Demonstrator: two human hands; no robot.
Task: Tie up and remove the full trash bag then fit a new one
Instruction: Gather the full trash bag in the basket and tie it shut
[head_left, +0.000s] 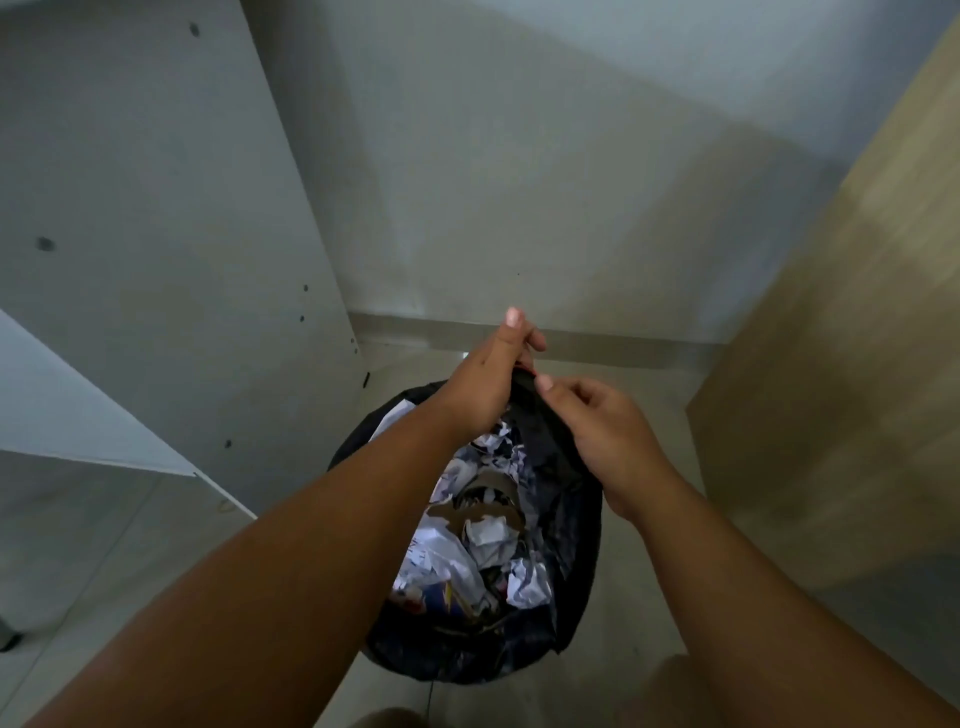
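Note:
A black trash bag stands on the floor below me, its mouth open and full of crumpled white paper and brown cardboard. My left hand grips the gathered far edge of the bag, where a thin red drawstring shows. Just to its right, my right hand pinches the same raised edge between thumb and fingers. Both hands hold the rim up above the trash. The bin under the bag is hidden by the plastic.
A grey cabinet panel with small holes stands on the left, with a white shelf edge jutting out. A light wooden panel rises on the right. A grey wall and skirting close the back. Pale tiled floor surrounds the bag.

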